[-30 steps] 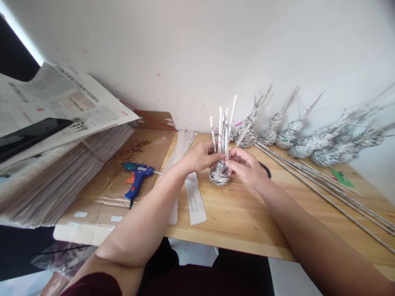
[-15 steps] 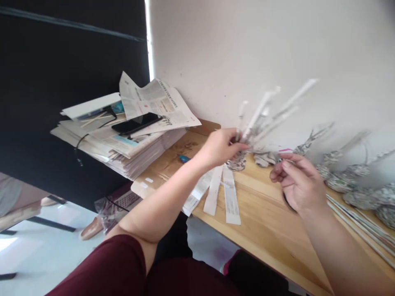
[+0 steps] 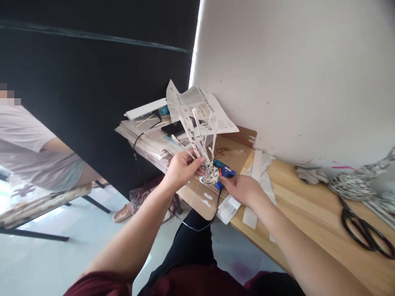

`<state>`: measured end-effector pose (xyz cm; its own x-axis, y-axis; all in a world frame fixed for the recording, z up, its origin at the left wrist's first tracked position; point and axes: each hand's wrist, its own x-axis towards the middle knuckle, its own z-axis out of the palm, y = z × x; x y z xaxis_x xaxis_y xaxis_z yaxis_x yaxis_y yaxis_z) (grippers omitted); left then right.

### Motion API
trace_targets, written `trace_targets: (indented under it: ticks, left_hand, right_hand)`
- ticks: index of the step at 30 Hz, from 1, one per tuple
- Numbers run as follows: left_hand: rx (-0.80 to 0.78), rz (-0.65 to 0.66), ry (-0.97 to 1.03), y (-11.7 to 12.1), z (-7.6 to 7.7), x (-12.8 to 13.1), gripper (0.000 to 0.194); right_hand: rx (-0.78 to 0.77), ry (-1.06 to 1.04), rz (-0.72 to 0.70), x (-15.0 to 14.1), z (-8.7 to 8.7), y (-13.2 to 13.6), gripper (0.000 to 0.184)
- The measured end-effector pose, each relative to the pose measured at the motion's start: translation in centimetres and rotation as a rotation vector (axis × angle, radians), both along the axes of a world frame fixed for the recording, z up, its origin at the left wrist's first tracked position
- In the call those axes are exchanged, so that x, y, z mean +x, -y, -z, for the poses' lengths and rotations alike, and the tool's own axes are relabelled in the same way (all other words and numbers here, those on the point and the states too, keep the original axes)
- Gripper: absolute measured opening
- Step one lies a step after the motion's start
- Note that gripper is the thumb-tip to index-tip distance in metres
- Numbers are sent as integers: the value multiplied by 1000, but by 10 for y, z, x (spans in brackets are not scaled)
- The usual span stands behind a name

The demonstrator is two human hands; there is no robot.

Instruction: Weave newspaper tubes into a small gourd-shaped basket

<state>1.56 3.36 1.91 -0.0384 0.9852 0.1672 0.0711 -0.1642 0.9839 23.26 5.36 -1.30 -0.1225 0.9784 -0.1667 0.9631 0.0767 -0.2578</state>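
Note:
In my left hand (image 3: 187, 166) is a small woven newspaper piece (image 3: 210, 172), round at the bottom, with several thin rolled-paper strips fanning up from it. The fingers pinch it at the base of the strips. Just right of and behind it, over the cardboard, is a blue hot glue gun (image 3: 227, 172) with a black cord. My right hand (image 3: 243, 189) has its fingers at the handle of the gun, close to the woven piece. Some of those fingertips are hidden.
Stacked newspapers (image 3: 145, 142) bear a black phone (image 3: 171, 128). Cardboard (image 3: 196, 199) and paper strips (image 3: 249, 218) lie at the table edge. Black scissors (image 3: 361, 228) and woven paper pieces (image 3: 352, 185) are to the right. A seated person (image 3: 40, 144) is at left.
The view has turned left. My left hand has brought the woven piece nearer, above the cardboard. My right hand has moved left from over the table to the glue gun.

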Motion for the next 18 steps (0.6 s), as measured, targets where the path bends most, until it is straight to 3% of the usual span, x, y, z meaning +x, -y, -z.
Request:
trace_targets:
  ticks: [4,9,14,18]
  left_hand:
    - [2,16,6,8,13,-10,20]
    - [1,56,53,8,30,-15,24]
    - [44,86,81,11,31,-16,24]
    - [74,101,66,15,21,-9,26]
  right_hand:
    - [-34,24,94,-17,5,-8,76]
    - [-126,-92,207,-19,5,-23,44]
    - [-291,-844,465,-13,1,-22,14]
    - [-371,-1372,518,6,-11,2,4]
